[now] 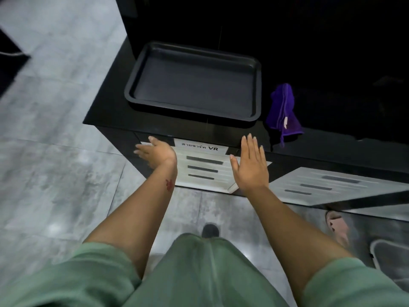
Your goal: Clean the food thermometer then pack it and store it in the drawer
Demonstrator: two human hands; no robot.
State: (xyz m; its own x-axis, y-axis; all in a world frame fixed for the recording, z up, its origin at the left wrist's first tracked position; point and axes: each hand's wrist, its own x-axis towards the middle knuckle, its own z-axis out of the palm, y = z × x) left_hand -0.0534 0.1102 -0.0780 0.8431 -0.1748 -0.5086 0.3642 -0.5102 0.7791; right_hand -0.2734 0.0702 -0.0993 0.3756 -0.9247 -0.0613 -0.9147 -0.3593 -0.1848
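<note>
View from above a black cabinet. Left: the left hand [156,151] is reaching to the left end of the white-labelled top drawer [200,147], its fingers spread and nearly straight and gripping nothing; contact with the drawer front cannot be told. Centre: the drawer is sitting pushed in at the top of a pale drawer unit [205,173] with dark slot handles, its label bearing printed script ending in "VR". Above it a black tray [132,94] is lying on the countertop [106,111]. Right: the right hand [251,165] is hovering flat at the drawer's right end, fingers straight and close together, holding nothing. Far right: a crumpled purple cloth [282,109] is lying on the countertop. The thermometer's whereabouts cannot be told.
</note>
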